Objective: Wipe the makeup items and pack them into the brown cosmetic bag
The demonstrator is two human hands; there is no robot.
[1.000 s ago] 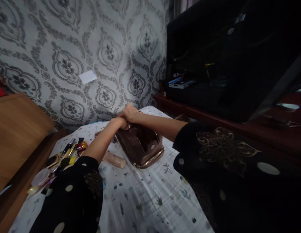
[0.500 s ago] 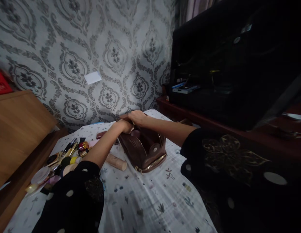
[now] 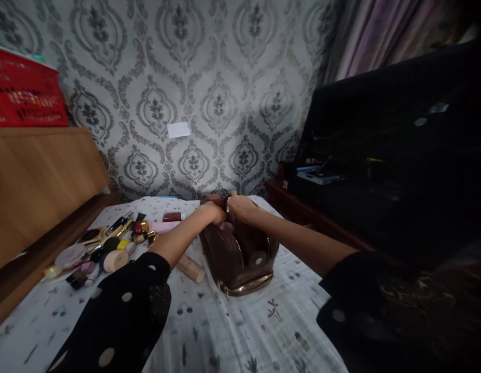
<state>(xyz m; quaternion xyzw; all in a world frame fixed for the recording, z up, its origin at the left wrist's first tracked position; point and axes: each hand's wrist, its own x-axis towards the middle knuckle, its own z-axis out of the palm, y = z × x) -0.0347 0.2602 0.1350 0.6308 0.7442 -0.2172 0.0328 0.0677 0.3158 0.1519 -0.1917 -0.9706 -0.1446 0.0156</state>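
1 printed cloth [image 3: 209, 334]; on it, to L, makeup pile [image 3: 116, 260]; mid, brown bag [image 3: 223, 259], gaping. L hand [image 3: 212, 212] & R hand [image 3: 242, 208] at bag's far end, close tog.; fingers curled, partly hidden, can't tell re grip. Beige tube [image 3: 191, 269] btwn pile & bag.

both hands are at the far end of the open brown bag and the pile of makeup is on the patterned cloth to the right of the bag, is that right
The side is wrong: the head view shows the pile of makeup on the patterned cloth to the left of the open brown bag, with the left hand and right hand at its far end.
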